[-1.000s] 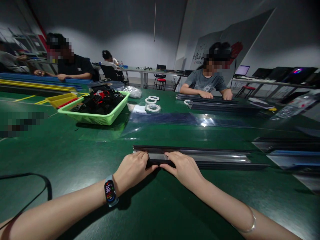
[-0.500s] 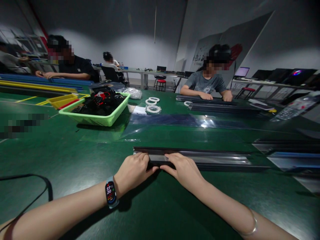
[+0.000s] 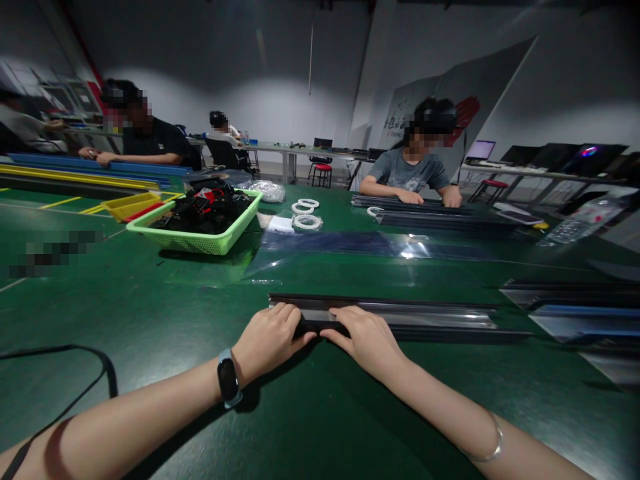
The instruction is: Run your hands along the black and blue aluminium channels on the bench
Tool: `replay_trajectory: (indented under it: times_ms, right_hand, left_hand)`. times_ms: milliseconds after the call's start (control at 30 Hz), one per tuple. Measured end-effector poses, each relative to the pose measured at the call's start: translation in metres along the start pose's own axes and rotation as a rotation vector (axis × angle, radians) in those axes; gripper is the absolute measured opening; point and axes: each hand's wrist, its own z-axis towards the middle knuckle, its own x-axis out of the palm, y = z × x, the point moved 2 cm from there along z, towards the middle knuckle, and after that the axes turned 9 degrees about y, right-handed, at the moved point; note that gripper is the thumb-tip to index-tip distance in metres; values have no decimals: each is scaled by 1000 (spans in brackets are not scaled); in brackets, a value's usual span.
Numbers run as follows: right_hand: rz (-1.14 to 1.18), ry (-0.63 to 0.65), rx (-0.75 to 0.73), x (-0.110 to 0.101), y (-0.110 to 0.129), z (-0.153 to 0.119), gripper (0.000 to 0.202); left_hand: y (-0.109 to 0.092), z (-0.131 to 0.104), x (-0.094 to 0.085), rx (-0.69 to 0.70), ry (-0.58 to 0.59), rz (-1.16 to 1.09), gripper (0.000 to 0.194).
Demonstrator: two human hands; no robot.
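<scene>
A long black channel-shaped profile with a shiny pale strip along its inside lies crosswise on the green table. My left hand grips its left part, fingers over the inside and thumb along the near edge. Close beside it, my right hand pinches the same near edge, thumb in front and fingertips on the inner strip. The two thumb tips almost meet. Both palms hide part of the near wall.
Beyond the profile lies clear plastic film. A green basket of black and red parts stands back left, near white tape rolls. More profiles lie at right, near a plastic bottle. A co-worker sits opposite.
The view has shifted slightly. My wristband's lit display has gone dark. Both hands keep their places on the black profile.
</scene>
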Motion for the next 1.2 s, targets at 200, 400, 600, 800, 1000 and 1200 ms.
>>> replay_trajectory:
  times_ms: [200,400,600,800,1000,1200]
  right_hand:
    - [-9,1,0,1,0,0,36]
    - [-9,-46,-22,2,0,-1,35]
    - [11,-31,-34,1,0,-1,35]
    - [36,21,-8,-1,0,0,36]
    - [44,41,0,-1,1,1,37]
    - [44,58,6,-1,0,2,38]
  left_hand:
    - [-1,1,0,9,7,-10,29]
    - [1,0,3,2,-21,-38,30]
    - [1,1,2,-22,10,-49,30]
    - [1,3,1,-39,43,-48,31]
    - [1,4,1,-49,73,-48,31]
    - [1,4,1,-59,93,-35,32]
